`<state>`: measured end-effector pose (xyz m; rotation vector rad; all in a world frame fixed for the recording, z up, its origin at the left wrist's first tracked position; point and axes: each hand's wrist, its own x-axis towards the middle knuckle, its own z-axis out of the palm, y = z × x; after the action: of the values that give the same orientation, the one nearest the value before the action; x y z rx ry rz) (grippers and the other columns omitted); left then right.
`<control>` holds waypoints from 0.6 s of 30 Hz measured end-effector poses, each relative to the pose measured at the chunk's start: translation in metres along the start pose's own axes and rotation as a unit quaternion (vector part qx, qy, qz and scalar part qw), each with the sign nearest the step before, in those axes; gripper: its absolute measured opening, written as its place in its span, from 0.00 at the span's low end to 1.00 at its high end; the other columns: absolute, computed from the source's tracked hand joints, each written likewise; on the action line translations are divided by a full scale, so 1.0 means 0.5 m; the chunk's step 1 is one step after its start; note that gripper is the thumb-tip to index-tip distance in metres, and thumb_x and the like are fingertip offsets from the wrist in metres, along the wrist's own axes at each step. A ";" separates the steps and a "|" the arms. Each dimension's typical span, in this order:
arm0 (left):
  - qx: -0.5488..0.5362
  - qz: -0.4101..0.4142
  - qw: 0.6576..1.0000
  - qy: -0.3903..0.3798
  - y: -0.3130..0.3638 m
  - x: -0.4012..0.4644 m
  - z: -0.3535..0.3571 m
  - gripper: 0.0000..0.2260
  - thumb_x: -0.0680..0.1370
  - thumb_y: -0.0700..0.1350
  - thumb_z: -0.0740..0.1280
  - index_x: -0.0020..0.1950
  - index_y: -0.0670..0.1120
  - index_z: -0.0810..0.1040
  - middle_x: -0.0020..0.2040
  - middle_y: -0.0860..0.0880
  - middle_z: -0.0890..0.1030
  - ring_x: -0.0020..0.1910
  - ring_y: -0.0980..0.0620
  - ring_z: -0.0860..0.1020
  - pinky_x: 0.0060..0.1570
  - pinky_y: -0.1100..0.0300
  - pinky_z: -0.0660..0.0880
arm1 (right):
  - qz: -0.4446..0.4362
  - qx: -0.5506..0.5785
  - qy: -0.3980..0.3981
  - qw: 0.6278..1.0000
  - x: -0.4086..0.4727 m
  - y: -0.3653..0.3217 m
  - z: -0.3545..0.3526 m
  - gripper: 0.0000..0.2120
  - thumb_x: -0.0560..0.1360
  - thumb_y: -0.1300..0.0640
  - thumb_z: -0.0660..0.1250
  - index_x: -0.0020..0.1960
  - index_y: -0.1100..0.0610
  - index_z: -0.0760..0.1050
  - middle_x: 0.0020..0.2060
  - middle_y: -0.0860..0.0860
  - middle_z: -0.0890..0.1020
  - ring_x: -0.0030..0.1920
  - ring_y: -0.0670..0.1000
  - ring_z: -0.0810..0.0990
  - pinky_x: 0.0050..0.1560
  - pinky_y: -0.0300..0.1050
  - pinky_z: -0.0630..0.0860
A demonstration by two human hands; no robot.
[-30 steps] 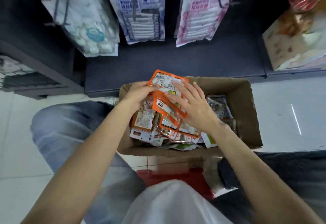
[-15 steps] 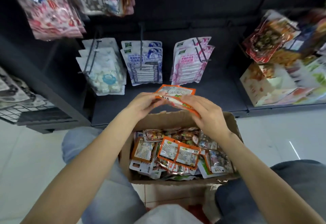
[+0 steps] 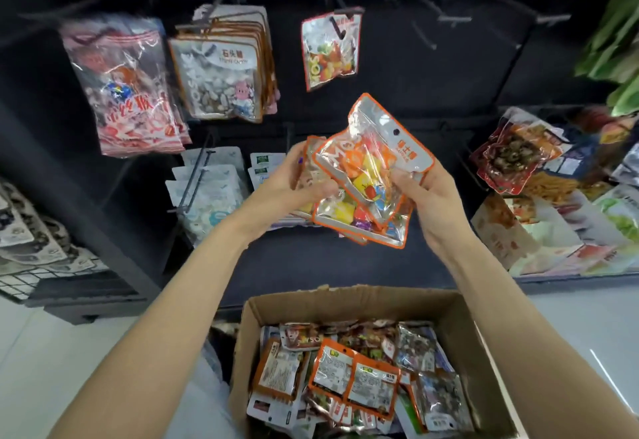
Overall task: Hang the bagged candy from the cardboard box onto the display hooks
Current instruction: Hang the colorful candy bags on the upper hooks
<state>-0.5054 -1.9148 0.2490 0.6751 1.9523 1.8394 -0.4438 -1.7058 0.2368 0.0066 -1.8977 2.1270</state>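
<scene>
While the cardboard box (image 3: 460, 314) sits below, my left hand (image 3: 294, 184) and right hand (image 3: 427, 193) each grip the orange-edged candy bags (image 3: 366, 176), raised before the display hooks (image 3: 453, 17).

"MOS" reads vertically on hung candy bag (image 3: 330, 48), partly also on held bag (image 3: 371, 176). "石头糖" on white-candy pack (image 3: 221, 75); other print too small/blurred.

Bare hooks (image 3: 453, 18) upper right, open air beneath them. I see a lone candy bag (image 3: 330, 48) filling one hook to their left; packed bags (image 3: 224, 69) crowd further left.
</scene>
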 end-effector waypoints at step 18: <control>0.179 0.018 0.953 0.243 -0.002 0.020 -0.017 0.28 0.71 0.46 0.74 0.65 0.58 0.63 0.52 0.62 0.76 0.54 0.55 0.77 0.57 0.53 0.73 | 0.002 0.004 0.164 0.986 0.051 -0.020 -0.004 0.10 0.79 0.64 0.60 0.51 0.50 0.75 0.45 0.45 0.82 0.45 0.42 0.81 0.41 0.38 0.75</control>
<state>-0.5186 -1.9160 0.2492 0.3729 2.6490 1.8129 -0.4658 -1.6977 0.2513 -0.3255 -1.6960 1.9930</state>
